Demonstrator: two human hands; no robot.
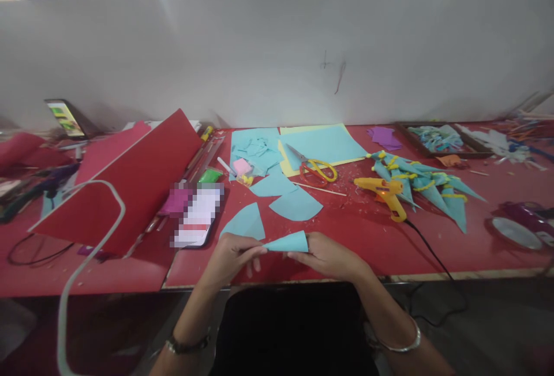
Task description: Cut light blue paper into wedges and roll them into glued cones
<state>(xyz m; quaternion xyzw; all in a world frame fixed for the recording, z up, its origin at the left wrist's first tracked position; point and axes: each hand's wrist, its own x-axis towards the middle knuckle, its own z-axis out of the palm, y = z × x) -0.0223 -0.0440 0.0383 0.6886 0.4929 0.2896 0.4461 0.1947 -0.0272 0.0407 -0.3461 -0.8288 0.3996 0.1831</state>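
A light-blue paper cone (289, 242) lies sideways between my two hands, just above the table's front edge. My left hand (236, 255) pinches its narrow tip, which points left. At the wide end, my right hand (326, 255) is closed on the paper, with some fingers hidden behind it. Close beyond my left hand is a flat blue paper sector (245, 223). Further in, more cut sectors (296, 203) overlap on the red table. A yellow glue gun (384, 192) lies to the right, beside several finished blue cones with yellow trim (433, 185).
Yellow-handled scissors (319, 171) rest near blue sheets (324, 142). A phone (201, 217) and a leaning red board (130, 185) stand left, with a white curved tube (89, 263) in front. The glue gun's cord (433, 252) drops off the front edge. A white partition (277, 59) closes the back.
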